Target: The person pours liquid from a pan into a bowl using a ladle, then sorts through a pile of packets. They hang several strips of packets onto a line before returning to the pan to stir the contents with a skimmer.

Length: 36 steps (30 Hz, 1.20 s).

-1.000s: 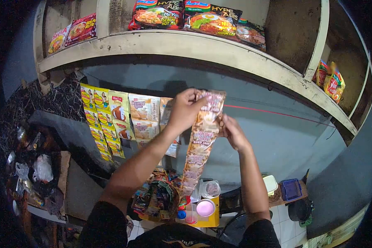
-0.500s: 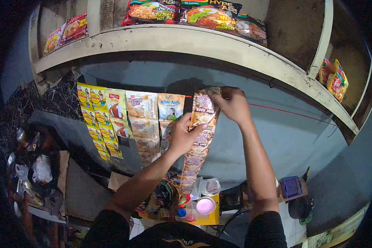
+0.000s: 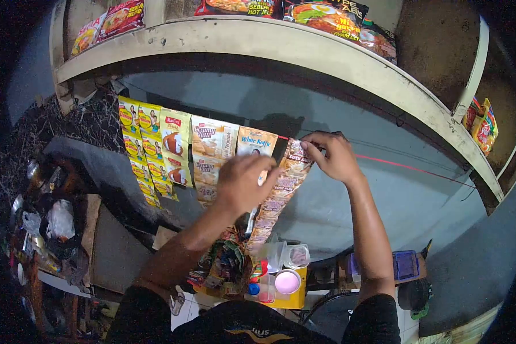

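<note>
A long strip of brown susu jahe drink sachets (image 3: 277, 198) hangs down from the red string (image 3: 395, 163). At its top edge, right by the string, my right hand (image 3: 333, 156) pinches it between thumb and fingers. My left hand (image 3: 243, 183), smeared by motion, is in front of the White Koffie sachets (image 3: 257, 140) and just left of the brown strip. Farther left along the string hang Creamy Latte sachets (image 3: 212, 137), Max Tea sachets (image 3: 175, 135) and yellow sachet strips (image 3: 139, 132).
Above runs a pale wooden shelf (image 3: 229, 40) holding instant noodle packs (image 3: 332, 20). Below stand a pink-topped tub (image 3: 287, 282) and clear containers (image 3: 296, 256) on a yellow surface. A blue basket (image 3: 406, 264) sits at the lower right.
My left hand has let go of the brown strip's middle and moved left. The strip's top has gone lower, to the string, with my right hand still on it. The view has shifted.
</note>
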Each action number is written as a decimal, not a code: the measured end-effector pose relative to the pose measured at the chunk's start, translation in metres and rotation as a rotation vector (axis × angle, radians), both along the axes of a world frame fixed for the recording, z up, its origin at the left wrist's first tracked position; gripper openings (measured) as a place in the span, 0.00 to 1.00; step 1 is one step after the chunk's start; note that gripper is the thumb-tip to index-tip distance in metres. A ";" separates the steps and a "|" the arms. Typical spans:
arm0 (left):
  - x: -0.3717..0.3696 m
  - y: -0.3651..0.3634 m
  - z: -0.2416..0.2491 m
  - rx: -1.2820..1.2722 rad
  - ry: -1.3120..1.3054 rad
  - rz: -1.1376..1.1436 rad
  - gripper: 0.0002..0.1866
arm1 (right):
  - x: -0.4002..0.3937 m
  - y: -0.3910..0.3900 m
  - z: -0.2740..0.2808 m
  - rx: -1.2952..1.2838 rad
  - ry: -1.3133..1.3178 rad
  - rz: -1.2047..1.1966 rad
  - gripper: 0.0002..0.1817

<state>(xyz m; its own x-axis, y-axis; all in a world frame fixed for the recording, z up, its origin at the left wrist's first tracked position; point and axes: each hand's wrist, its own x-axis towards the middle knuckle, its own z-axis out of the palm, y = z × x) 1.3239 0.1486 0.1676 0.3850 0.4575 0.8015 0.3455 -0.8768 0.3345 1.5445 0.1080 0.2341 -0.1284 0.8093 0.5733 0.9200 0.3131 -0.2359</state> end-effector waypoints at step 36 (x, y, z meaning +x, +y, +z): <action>-0.078 0.053 -0.011 0.263 0.307 0.135 0.45 | -0.095 -0.021 -0.059 0.262 -0.295 -0.442 0.34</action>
<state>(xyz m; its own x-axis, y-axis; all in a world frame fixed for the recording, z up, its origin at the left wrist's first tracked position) 1.2457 0.2013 0.1562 0.5743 0.3157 0.7553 0.5121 -0.8584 -0.0305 1.4499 0.0866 0.1749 0.0045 0.6588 0.7523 0.9914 -0.1012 0.0826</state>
